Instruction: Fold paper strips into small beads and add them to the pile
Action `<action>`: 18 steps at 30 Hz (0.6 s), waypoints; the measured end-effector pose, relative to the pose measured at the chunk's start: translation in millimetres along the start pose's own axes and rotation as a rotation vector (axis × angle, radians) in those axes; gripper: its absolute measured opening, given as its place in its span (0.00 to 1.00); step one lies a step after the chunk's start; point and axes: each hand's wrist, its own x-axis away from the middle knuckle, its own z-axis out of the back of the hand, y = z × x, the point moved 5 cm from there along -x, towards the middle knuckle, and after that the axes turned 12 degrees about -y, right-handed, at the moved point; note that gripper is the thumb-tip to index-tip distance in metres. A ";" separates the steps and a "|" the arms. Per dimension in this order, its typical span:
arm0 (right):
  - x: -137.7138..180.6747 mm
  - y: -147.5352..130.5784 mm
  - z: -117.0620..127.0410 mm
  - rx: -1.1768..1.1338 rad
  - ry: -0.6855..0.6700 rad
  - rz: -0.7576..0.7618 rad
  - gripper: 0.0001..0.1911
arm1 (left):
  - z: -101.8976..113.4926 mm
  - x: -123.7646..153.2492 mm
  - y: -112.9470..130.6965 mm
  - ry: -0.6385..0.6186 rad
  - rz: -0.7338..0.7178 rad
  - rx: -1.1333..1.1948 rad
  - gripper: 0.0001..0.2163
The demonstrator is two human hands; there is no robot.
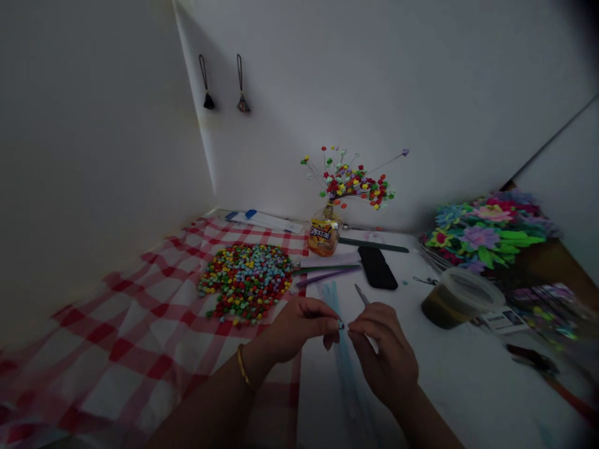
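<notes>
Between the thumb and index finger of my left hand (306, 324) is a small light-blue paper star (341, 325). My right hand (386, 349) is closed, its thumb and index fingertips pinched together just right of the star. A slim metal tool with a pointed end (361, 294) sticks out past its knuckles, held in the hand; its lower part is hidden. Pale blue paper strips (344, 368) lie on the white tabletop under both hands. To the left, a heap of many-coloured folded paper stars (250, 280) covers part of the checked cloth.
Behind my hands lie a black phone (377, 268) and purple and green strips (327, 274). A drink bottle (323, 236) holds wire stems tipped with stars. At right are a lidded plastic tub (461, 299), pliers (533, 358) and fuzzy flowers (486, 231). A red-checked cloth (140, 349) spreads left.
</notes>
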 end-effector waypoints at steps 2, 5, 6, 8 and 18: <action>-0.3 1.8 0.5 -0.019 -0.016 -0.007 0.10 | 1.3 1.1 0.2 -0.020 0.031 -0.013 0.11; -1.3 3.1 -2.5 -0.022 -0.089 0.005 0.11 | 1.7 2.1 0.4 -0.039 0.061 -0.041 0.09; -1.5 3.4 -3.3 -0.020 -0.106 0.012 0.10 | 1.6 2.3 0.6 -0.042 0.067 -0.057 0.09; -1.7 3.7 -4.0 -0.009 -0.130 0.027 0.09 | 1.1 2.6 1.1 -0.049 0.079 -0.087 0.07; -0.3 -0.9 -5.8 0.083 -0.223 0.062 0.05 | 3.2 2.2 2.8 -0.039 0.124 -0.206 0.05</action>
